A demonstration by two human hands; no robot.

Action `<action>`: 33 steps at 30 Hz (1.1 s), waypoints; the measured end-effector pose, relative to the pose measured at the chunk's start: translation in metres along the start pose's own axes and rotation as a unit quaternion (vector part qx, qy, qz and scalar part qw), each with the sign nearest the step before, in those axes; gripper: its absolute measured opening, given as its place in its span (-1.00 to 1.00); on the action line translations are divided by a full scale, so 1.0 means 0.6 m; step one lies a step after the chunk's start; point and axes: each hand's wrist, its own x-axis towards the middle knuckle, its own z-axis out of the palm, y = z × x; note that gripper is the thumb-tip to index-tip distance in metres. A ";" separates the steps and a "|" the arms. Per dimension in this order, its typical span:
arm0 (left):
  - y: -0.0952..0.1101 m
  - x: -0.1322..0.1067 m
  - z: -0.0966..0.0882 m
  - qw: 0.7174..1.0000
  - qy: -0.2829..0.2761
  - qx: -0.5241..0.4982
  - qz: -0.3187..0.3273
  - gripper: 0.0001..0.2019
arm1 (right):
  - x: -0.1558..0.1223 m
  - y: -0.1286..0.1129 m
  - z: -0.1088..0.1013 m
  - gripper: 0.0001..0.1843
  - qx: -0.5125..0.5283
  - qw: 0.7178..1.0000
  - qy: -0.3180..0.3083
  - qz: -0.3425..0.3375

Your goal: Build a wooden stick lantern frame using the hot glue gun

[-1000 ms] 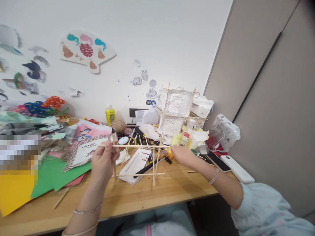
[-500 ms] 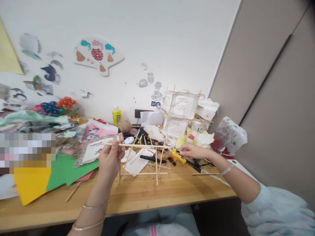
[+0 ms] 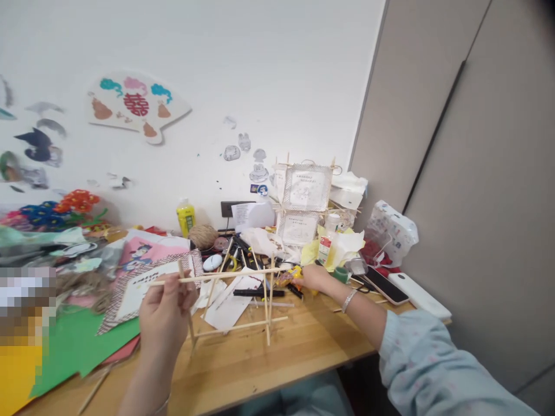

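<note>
My left hand (image 3: 167, 303) is closed around one corner of a frame of thin wooden sticks (image 3: 232, 327), pinching the upper stick between thumb and fingers. The frame is raised at a slight tilt over the table, with its sticks crossing at the corners. My right hand (image 3: 315, 277) reaches across to the yellow hot glue gun (image 3: 296, 273) among the clutter and is closed on it. The palm covers most of the gun's handle. Black pens (image 3: 259, 293) and white paper scraps (image 3: 225, 312) lie behind the frame.
A finished stick-and-paper lantern (image 3: 309, 188) stands against the wall. Twine (image 3: 203, 236), a yellow bottle (image 3: 186, 218) and a glue bottle (image 3: 326, 242) stand at the back. Green paper sheets (image 3: 87, 341) lie left; a phone (image 3: 387, 285) lies right.
My right hand has moved from beside the frame's right end down onto the glue gun. The left hand still holds the frame, now tilted slightly. The view has swung right.
</note>
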 end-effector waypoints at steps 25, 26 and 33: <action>-0.002 -0.017 0.012 0.997 0.061 -0.034 -0.026 -0.62 | -0.011 -0.002 -0.057 -0.58 0.777 0.605 0.135 -0.109; -0.002 -0.018 0.012 0.997 0.063 -0.036 -0.024 -0.62 | -0.015 -0.005 -0.068 -0.56 0.793 0.582 0.133 -0.124; -0.010 -0.025 0.014 0.994 0.094 -0.042 0.035 -0.66 | -0.069 -0.045 -0.116 -0.68 0.746 0.553 0.310 -0.205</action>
